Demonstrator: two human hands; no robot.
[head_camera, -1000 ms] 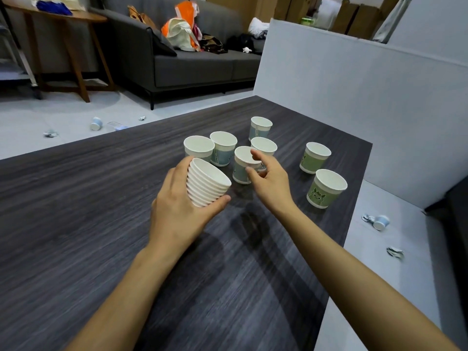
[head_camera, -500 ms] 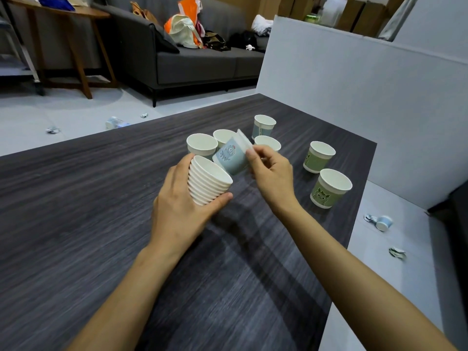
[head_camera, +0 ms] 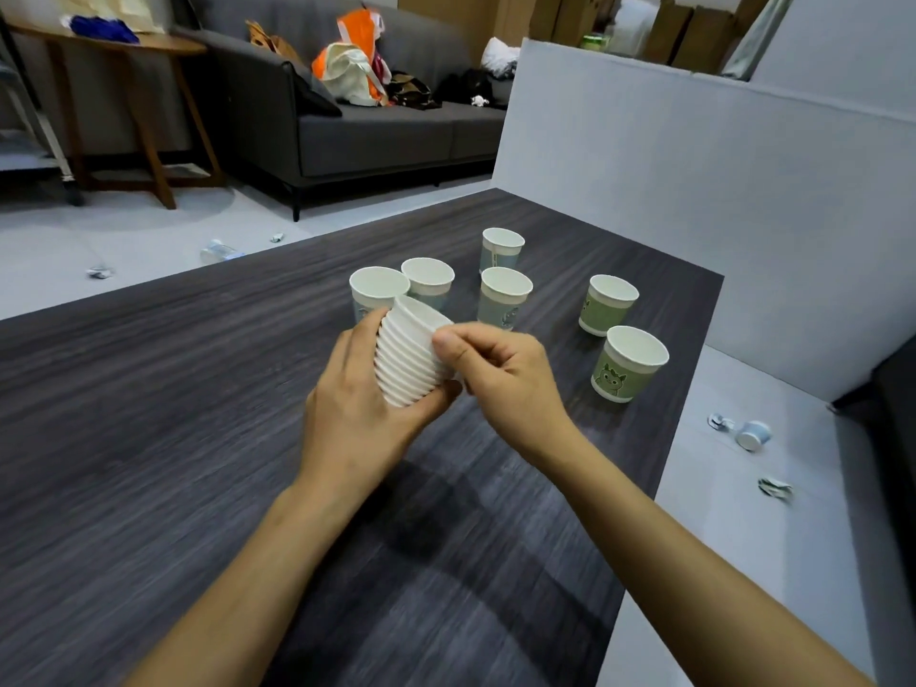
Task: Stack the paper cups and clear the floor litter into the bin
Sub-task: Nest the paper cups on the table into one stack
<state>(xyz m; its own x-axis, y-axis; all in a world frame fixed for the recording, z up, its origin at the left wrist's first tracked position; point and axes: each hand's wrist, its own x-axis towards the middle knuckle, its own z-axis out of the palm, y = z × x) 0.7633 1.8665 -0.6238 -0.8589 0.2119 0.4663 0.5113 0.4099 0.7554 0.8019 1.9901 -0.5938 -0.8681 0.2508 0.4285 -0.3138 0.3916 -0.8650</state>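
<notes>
gripped stack (head_camera: 411, 361) in left hand (head_camera: 357, 428): fingers curled round far side, thumb pressed on near side low down. held it tilted, mouth up & to the right, above table (head_camera: 148, 438), not touching it. pinched top rim of stack w/ right hand (head_camera: 500, 384): thumb flat on near edge, other fingers curled together behind; couldn't tell if tips were inside the cup.

saw 6 loose cups upright on table beyond the hands: pale cup (head_camera: 379, 290) just behind stack, 2nd pale cup (head_camera: 429, 280) touching it, mid cup (head_camera: 505, 297) right of those, far cup (head_camera: 503, 247) behind that. saw green cup (head_camera: 609, 304) & near green cup (head_camera: 629, 361) apart, nr table's right edge.

spotted litter on floor: crushed cup (head_camera: 753, 435) & scrap (head_camera: 775, 488) right of table, bottle (head_camera: 218, 251) & 2nd scrap (head_camera: 100, 272) past far left edge.
</notes>
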